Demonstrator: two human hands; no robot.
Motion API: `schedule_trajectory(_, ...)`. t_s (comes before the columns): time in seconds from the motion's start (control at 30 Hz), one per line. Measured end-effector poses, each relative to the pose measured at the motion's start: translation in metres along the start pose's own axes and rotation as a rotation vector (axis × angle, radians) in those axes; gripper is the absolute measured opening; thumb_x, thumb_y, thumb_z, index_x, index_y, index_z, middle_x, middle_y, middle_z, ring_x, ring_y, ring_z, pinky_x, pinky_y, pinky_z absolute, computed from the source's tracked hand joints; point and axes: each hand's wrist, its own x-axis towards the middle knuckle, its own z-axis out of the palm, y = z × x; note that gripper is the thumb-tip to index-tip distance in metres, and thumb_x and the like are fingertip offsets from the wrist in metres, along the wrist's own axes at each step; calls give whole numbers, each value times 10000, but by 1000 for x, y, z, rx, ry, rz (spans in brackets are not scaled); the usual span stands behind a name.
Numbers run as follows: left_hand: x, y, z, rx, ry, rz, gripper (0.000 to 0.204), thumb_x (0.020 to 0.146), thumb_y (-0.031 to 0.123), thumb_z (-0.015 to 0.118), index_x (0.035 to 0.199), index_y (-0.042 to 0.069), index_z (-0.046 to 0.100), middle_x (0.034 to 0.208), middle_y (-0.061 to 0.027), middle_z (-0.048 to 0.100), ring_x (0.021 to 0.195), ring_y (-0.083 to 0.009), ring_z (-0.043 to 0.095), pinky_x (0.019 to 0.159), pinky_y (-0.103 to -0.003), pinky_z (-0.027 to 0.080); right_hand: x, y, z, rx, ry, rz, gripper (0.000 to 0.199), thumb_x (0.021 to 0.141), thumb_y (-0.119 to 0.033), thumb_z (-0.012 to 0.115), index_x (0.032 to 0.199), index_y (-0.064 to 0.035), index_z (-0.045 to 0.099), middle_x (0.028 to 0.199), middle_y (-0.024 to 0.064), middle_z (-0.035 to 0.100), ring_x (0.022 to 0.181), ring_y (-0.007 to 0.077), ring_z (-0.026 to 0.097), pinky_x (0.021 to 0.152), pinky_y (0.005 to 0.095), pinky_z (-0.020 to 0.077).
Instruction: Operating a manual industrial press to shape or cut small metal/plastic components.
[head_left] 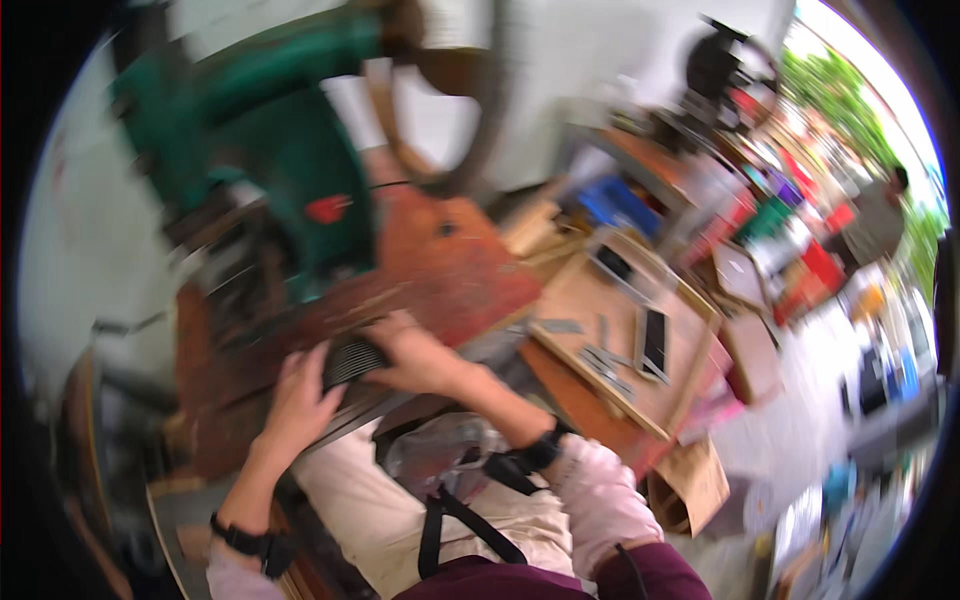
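Observation:
Between my hands sits a dark block with fine parallel ridges (pixel 352 362), perhaps a stack of thin pieces, at the front edge of a worn red tabletop (pixel 440 275). My left hand (pixel 298 402) presses its fingers and thumb against the block's left side. From the right, my right hand (pixel 415 355) grips the other side, fingers curled over its far edge. Just beyond them stands a green cast-metal machine (pixel 300 170) with a large wheel, blurred by motion.
At the right lies a shallow wooden tray (pixel 625 405) with metal strips and a black-faced rectangular piece (pixel 653 342). Behind it is a blue bin (pixel 620 205). A brown paper bag (pixel 690 485) stands lower right. Farther off are another wheeled machine (pixel 725 75) and a person (pixel 875 225).

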Motion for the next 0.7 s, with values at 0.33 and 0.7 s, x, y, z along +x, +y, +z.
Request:
schedule_trajectory(0.33, -15, -2, -64, -115, 234, 51, 709, 750, 91, 692, 1326, -56, 307, 1133, -244, 529, 1031, -395, 493, 915, -422, 413, 48, -71, -15, 32, 68, -22, 684, 668, -147, 768, 1253, 32, 462, 1084, 223, 584, 1139, 349, 479, 959, 409, 407)
schedule_trajectory(0.7, 63, -114, -118, -294, 575, -102, 989, 744, 21, 696, 1377, -27, -62, 1375, -265, 214, 1147, -331, 492, 961, -416, 418, 196, -56, 46, 166, 388, 111, 866, 690, -73, 743, 1366, 88, 227, 1293, 256, 445, 1197, 391, 427, 996, 420, 362)
